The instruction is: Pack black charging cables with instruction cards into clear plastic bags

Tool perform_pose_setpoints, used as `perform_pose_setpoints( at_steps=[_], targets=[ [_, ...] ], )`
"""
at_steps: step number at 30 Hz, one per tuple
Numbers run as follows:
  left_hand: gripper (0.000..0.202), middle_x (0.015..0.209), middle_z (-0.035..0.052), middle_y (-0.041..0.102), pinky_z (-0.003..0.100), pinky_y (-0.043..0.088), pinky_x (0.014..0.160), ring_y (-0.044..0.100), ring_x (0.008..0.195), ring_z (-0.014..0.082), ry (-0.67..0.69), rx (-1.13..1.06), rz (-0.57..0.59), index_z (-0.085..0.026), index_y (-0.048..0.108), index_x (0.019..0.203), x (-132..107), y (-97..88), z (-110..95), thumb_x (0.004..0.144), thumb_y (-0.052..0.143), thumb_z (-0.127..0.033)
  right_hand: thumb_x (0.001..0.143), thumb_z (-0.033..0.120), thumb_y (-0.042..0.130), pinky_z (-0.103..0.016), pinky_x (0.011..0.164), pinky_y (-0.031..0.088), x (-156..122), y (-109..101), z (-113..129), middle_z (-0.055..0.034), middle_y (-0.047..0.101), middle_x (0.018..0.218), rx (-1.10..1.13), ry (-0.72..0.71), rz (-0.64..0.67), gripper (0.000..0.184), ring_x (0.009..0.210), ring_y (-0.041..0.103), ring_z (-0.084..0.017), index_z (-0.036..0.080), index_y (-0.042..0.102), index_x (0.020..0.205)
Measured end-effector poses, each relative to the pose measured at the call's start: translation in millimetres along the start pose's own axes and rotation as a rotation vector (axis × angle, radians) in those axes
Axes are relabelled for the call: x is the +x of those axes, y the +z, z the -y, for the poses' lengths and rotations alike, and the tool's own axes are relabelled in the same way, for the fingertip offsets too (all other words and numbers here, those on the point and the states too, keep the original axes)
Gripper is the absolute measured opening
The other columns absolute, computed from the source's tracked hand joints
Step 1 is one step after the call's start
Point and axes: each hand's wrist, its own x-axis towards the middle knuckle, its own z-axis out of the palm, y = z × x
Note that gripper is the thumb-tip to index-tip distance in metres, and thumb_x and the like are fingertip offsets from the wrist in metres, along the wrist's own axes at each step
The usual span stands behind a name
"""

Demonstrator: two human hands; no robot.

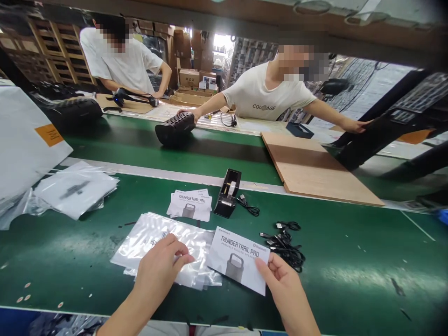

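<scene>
My right hand (283, 280) pinches the right edge of a white folded leaflet (233, 268) printed "THUNDERTRAIL PRO" with a grey speaker picture. Bent over a stack of clear plastic bags (140, 238), my left hand (163, 261) has its fingers curled and thumb close to them; whether a bag edge is between them is hidden. The leaflet's left corner overlaps the bags. More such leaflets (191, 205) lie behind the stack. Right of them stands a black tape dispenser (229, 191), beside a coiled black cable (249, 205). Several black cables (285, 247) form a pile beyond my right hand.
Filled plastic bags (77, 186) and a large white bag (28, 144) occupy the left. Across the green belt (224, 156), one co-worker touches a black speaker (175, 128); another person leans at the far table. A wooden board (318, 168) lies at right. A beam crosses overhead.
</scene>
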Motion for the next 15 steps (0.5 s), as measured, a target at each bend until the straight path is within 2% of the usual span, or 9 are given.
perform_pose_setpoints(
  at_steps=[5,8,15],
  targets=[
    [0.02,0.082,-0.0014,0.058,0.028,0.037,0.057,0.055,0.071,0.0182,0.003,0.044,-0.032,-0.024,0.06,0.073,-1.8,-0.4,-2.0,0.075,0.053,-0.043,0.062,0.043,0.07,-0.026,0.056,0.048,1.7,9.3,-3.1,-0.0048,0.07,0.081,0.04,-0.049,-0.017,0.036,0.072,0.063,-0.021,0.016,0.064,0.085],
    [0.02,0.082,-0.0019,0.058,0.028,0.038,0.058,0.056,0.072,0.0175,0.01,0.03,-0.026,-0.025,0.06,0.072,-1.6,0.2,-1.9,0.08,0.047,-0.038,0.062,0.043,0.07,-0.026,0.055,0.048,2.1,12.8,-6.2,-0.0046,0.07,0.079,0.049,-0.067,-0.019,0.035,0.069,0.063,-0.02,0.016,0.063,0.083],
    [0.025,0.079,-0.0002,0.058,0.029,0.041,0.061,0.056,0.07,0.0168,0.128,0.013,-0.083,-0.023,0.058,0.073,-4.5,1.1,0.9,0.085,0.038,-0.032,0.063,0.045,0.069,-0.029,0.06,0.05,-0.4,18.2,-8.3,-0.0071,0.069,0.086,0.058,-0.061,-0.018,0.039,0.078,0.063,-0.023,0.016,0.059,0.086]
  ],
)
